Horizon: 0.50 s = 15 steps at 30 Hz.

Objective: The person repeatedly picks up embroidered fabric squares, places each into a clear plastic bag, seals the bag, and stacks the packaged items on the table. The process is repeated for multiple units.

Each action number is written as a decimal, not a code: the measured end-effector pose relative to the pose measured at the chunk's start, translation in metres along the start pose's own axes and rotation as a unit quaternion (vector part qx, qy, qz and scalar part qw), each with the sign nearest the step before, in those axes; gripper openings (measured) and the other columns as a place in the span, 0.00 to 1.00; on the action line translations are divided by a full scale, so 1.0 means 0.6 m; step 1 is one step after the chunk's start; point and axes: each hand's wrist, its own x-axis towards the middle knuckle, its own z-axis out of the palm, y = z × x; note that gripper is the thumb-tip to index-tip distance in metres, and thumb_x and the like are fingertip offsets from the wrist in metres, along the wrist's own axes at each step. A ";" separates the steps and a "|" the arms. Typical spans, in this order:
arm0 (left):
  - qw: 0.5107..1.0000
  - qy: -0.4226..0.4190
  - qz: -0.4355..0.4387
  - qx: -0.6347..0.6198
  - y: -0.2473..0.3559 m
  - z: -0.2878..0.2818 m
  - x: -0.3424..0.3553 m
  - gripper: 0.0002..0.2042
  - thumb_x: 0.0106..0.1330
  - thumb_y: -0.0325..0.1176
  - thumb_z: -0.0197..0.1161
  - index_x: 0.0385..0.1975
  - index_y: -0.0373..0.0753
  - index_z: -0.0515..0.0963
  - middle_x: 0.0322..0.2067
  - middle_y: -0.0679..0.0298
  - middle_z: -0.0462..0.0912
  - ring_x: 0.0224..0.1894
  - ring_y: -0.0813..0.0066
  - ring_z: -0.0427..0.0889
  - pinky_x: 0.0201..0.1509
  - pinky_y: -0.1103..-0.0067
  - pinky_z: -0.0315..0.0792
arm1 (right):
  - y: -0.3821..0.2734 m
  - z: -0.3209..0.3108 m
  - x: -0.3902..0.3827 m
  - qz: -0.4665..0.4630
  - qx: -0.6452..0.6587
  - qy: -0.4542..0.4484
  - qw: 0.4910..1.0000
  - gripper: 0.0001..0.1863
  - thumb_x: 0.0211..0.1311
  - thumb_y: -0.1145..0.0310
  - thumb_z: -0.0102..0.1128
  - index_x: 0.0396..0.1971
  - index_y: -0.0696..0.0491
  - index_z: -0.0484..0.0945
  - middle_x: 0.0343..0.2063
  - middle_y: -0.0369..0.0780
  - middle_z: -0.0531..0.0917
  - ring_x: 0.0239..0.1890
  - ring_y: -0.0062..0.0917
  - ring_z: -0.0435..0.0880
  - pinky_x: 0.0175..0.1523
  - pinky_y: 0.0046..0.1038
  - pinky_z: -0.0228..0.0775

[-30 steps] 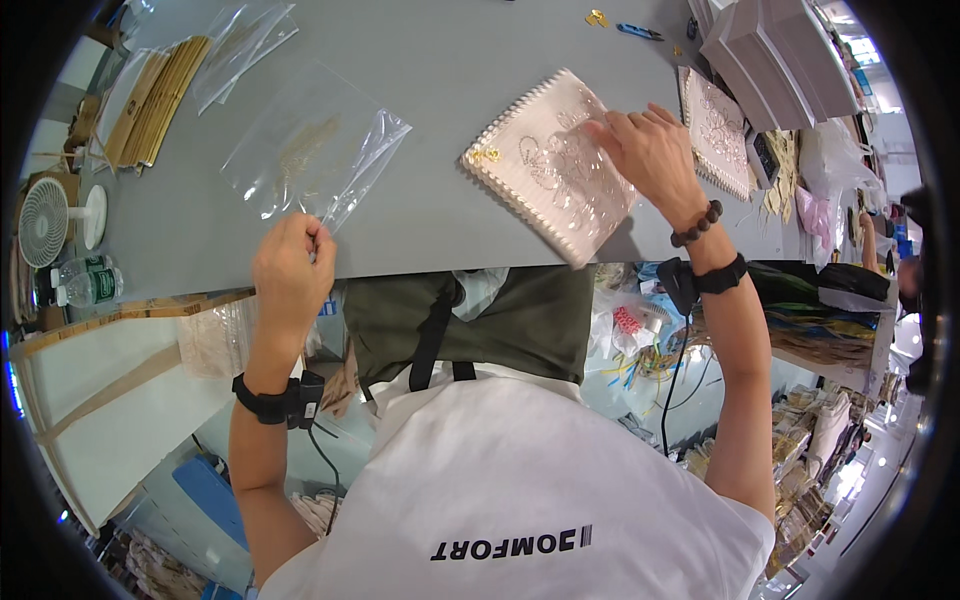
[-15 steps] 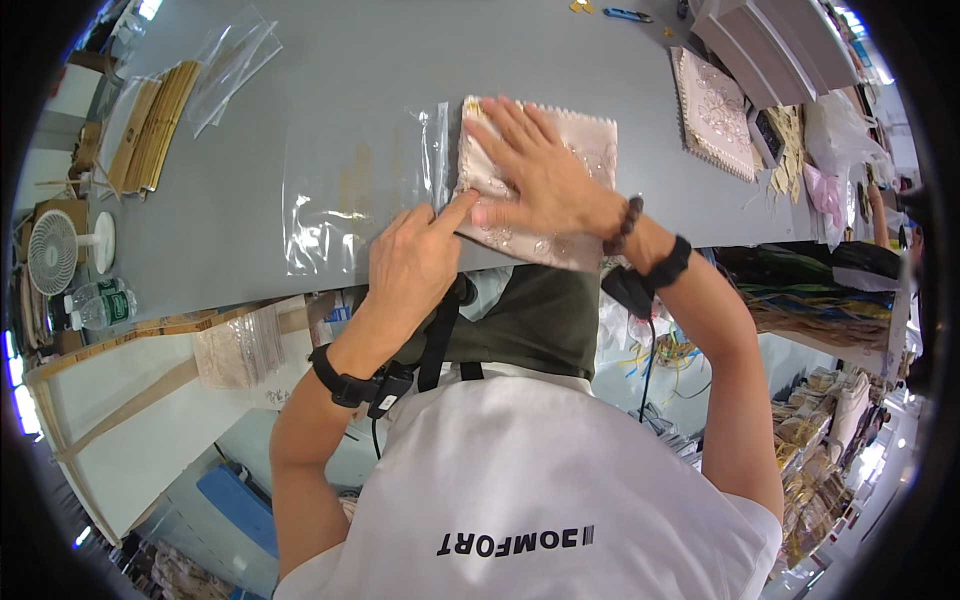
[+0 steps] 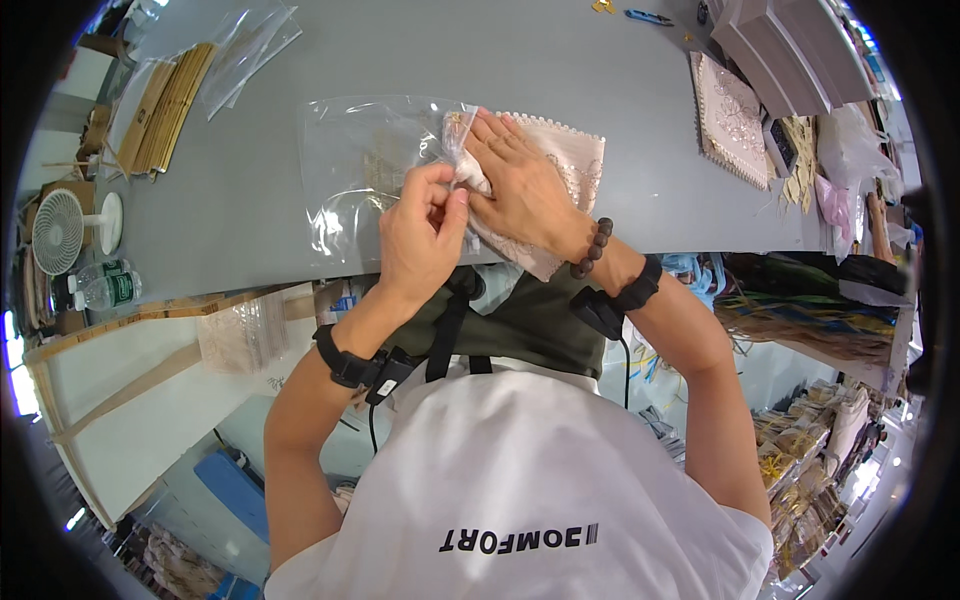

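A pale pink folded cloth (image 3: 575,155) with a scalloped edge and shiny embroidery lies on the grey table near its front edge. My right hand (image 3: 525,188) lies flat over its left part, fingers stretched out and pointing away from me. To the left spreads a clear plastic bag (image 3: 345,150), its mouth lifted around the cloth's left edge. At that mouth my left hand (image 3: 420,232) pinches the bag's edge between thumb and forefinger. The cloth's left corner is bunched there, seen through the film; how far in it sits is partly hidden by my fingers.
At the back left lie more clear bags (image 3: 250,60) and a stack of brown card pieces (image 3: 172,110). A white fan (image 3: 60,232) and water bottles (image 3: 108,287) stand at the left edge. Another pink cloth (image 3: 732,120) lies beside grey boxes (image 3: 795,50) at right.
The bag's mouth has risen over the cloth's left edge, and the cloth has tilted. My left hand has gone from pointing at the cloth to pinching the bag; my right hand has shifted slightly.
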 end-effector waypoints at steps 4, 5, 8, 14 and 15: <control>0.983 0.011 0.152 0.105 -0.017 -0.046 0.064 0.15 0.71 0.33 0.70 0.54 0.36 0.83 0.38 0.57 0.86 0.31 0.64 0.86 0.38 0.70 0.81 | -0.011 0.007 0.002 -0.055 -0.076 -0.030 0.995 0.44 0.74 0.44 0.58 0.71 0.69 0.67 0.73 0.58 0.70 0.79 0.49 0.64 0.85 0.45 0.49; 0.979 -0.003 0.136 0.152 -0.028 -0.063 0.094 0.14 0.71 0.34 0.71 0.52 0.36 0.84 0.38 0.56 0.86 0.32 0.63 0.86 0.40 0.69 0.81 | -0.013 0.005 0.002 -0.062 -0.058 -0.060 0.995 0.43 0.74 0.44 0.58 0.72 0.68 0.67 0.73 0.57 0.71 0.79 0.49 0.64 0.85 0.45 0.49; 0.973 -0.136 0.037 0.181 -0.048 -0.108 0.150 0.12 0.69 0.36 0.71 0.45 0.35 0.87 0.37 0.56 0.86 0.36 0.61 0.86 0.45 0.67 0.81 | -0.036 0.006 0.005 -0.121 0.015 -0.120 0.985 0.41 0.75 0.44 0.58 0.73 0.64 0.67 0.73 0.55 0.71 0.79 0.47 0.64 0.84 0.43 0.53; 0.962 -0.200 0.156 0.104 -0.024 -0.086 0.109 0.06 0.64 0.32 0.75 0.35 0.37 0.88 0.37 0.60 0.85 0.40 0.67 0.84 0.41 0.74 0.78 | -0.131 0.074 0.046 -0.159 0.111 -0.316 0.929 0.31 0.72 0.48 0.63 0.63 0.58 0.78 0.57 0.51 0.84 0.65 0.49 0.80 0.76 0.37 0.69; 0.957 -0.171 0.207 0.106 -0.019 -0.087 0.092 0.06 0.64 0.32 0.75 0.34 0.38 0.88 0.37 0.60 0.85 0.40 0.67 0.84 0.39 0.74 0.77 | -0.134 0.080 0.048 -0.147 0.190 -0.210 0.948 0.29 0.72 0.48 0.61 0.58 0.58 0.81 0.49 0.49 0.88 0.57 0.49 0.85 0.79 0.43 0.63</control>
